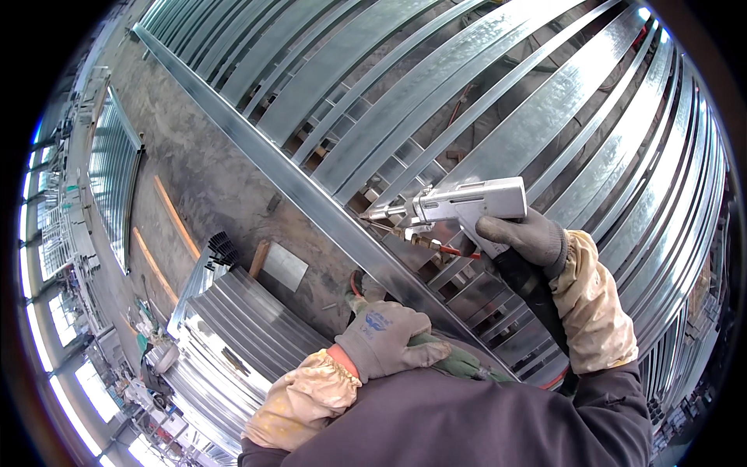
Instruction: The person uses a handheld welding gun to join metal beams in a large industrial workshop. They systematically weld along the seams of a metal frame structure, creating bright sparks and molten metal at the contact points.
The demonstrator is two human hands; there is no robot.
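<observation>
My right hand (533, 240), in a dark grey work glove, is closed round the grip of a silver-white welding gun (471, 201). The gun's pointed nozzle (373, 212) is at the long metal rail (311, 204), close to where a slat meets it. A brass fitting and a red line run beneath the gun, and a thick black cable sleeve hangs below the grip. My left hand (385, 335), in a light grey glove, is curled low in front of my body beside dark green cloth (463, 364). Its fingertips are hidden. Pale patterned sleeve covers (587, 303) wrap both forearms.
Long galvanized slats (529, 124) run side by side from the rail to the far right. Ribbed metal profiles (257, 319) are stacked at lower left, near a flat metal sheet (285, 267). Orange-brown bars (176, 216) and another slatted panel (113, 179) lie on the floor leftward.
</observation>
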